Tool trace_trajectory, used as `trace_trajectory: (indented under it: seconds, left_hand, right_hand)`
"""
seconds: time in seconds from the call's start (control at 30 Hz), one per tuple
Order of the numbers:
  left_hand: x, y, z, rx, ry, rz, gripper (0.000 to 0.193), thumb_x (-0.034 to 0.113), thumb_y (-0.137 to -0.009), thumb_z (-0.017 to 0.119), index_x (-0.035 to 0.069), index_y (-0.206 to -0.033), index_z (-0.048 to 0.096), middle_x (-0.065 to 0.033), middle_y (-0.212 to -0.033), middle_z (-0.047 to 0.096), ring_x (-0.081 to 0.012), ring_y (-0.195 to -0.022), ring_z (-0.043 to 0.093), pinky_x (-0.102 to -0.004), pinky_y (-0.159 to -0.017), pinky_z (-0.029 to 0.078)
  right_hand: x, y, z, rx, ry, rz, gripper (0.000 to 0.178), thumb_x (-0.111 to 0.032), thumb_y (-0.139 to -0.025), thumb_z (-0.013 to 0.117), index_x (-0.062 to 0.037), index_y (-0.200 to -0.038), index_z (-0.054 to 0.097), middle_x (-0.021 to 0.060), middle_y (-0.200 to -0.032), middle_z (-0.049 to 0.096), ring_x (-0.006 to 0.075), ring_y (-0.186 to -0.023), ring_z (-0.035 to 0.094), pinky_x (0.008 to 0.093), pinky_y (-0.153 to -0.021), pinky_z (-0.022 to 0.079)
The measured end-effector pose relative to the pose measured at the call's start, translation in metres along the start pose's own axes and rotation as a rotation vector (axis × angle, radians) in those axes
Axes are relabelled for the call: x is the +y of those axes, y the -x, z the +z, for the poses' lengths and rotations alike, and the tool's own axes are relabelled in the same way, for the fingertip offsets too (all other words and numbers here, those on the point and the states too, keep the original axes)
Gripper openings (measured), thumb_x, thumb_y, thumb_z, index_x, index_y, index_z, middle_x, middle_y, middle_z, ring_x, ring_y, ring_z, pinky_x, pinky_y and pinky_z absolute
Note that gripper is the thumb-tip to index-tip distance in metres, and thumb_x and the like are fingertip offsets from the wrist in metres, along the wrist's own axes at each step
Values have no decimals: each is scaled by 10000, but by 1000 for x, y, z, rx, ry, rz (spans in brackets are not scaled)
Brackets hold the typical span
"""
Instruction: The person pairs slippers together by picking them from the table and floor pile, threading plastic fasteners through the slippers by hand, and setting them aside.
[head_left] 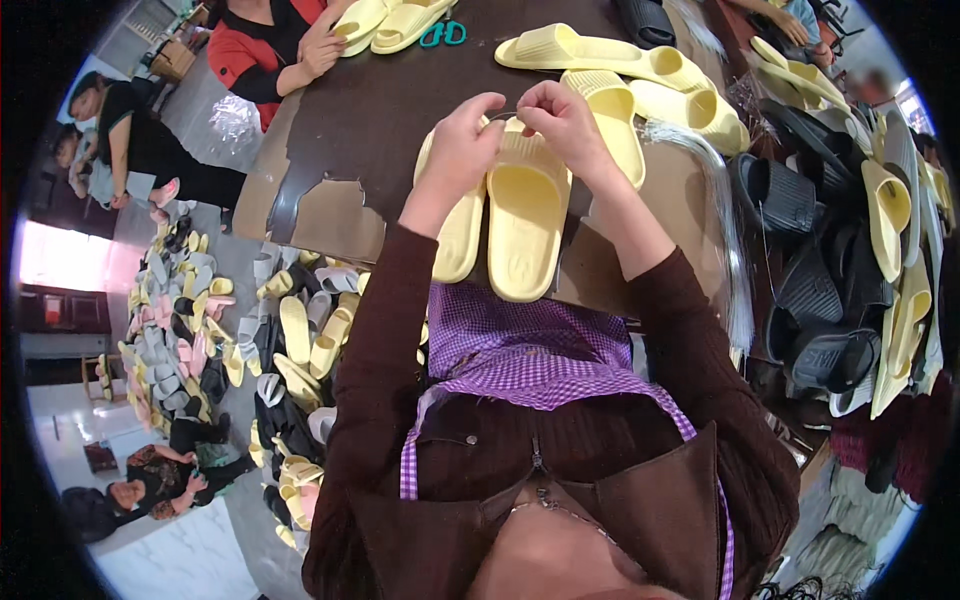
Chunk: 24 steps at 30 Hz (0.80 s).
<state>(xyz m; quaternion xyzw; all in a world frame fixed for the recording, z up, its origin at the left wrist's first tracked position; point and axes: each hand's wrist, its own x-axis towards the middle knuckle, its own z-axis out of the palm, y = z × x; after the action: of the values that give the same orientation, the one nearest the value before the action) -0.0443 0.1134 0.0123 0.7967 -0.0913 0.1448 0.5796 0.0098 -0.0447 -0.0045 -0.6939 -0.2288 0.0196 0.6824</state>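
In front of me at the table's near edge lies a pair of yellow slide sandals, the left slide [460, 240] and the right slide [525, 235], toes pointing away. My left hand [462, 145] hovers over the left slide's strap and hides most of it, thumb and fingers pinched. My right hand [568, 128] is just beside it, above the right slide's strap, also in a pinch. What the fingertips hold is too fine to name. Another yellow slide [612, 120] lies under and beyond my right hand.
More yellow slides [605, 55] lie farther off on the dark table [400, 110]. A bundle of clear thin strands [735, 250] hangs over the right edge, near piled black slides [810, 270]. Across the table, a person in red [255, 60] handles yellow slides. Many slides cover the left floor [185, 330].
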Motion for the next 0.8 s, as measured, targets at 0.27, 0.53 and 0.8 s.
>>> trace_trajectory:
  seconds: [0.27, 0.53, 0.8]
  left_hand:
    - [-5, 1, 28, -9, 163, -98, 130, 65, -870, 571, -10, -956, 631, -24, -732, 602, -47, -621, 525, -203, -553, 428]
    - [0, -1, 23, -15, 384, -176, 107, 61, -888, 570, -4, -942, 634, 34, -739, 581, -17, -602, 470, -169, -531, 380]
    - [-6, -2, 23, -16, 384, -186, 111, 77, -889, 569, 11, -942, 641, 31, -743, 587, -6, -592, 459, -159, -518, 361]
  right_hand:
    - [-18, 23, -10, 77, -104, 48, 95, -66, -836, 614, -4, -902, 585, 11, -797, 600, 84, -694, 562, 205, -638, 460]
    - [-11, 24, -14, 109, -18, 72, 89, -71, -826, 628, -16, -897, 635, -7, -794, 615, 62, -702, 549, 209, -648, 460]
    - [-18, 28, -10, 99, 193, 41, 117, -94, -829, 642, 0, -898, 651, 6, -765, 627, 51, -711, 555, 204, -653, 458]
